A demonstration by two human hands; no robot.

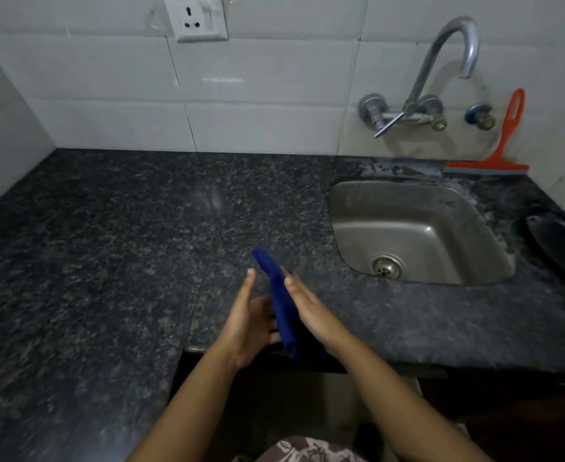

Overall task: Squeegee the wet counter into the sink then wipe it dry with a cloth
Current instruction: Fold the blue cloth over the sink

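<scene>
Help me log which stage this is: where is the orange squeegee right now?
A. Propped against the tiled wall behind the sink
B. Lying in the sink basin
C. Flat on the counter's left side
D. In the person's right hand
A: the squeegee stands on its blade behind the sink, handle leaning on the wall, while both hands press the blue cloth.

The sink (417, 228) is set in the desk (141, 245) toward its right end; behind the sink the tap (441, 71) is on the wall; the squeegee (497, 151) leans behind the sink's right corner; the cloth (281, 305) is left of the sink at the desk's front edge, between the left hand (247, 325) and right hand (311, 311); a wall socket (196, 16) is far left behind.
</scene>
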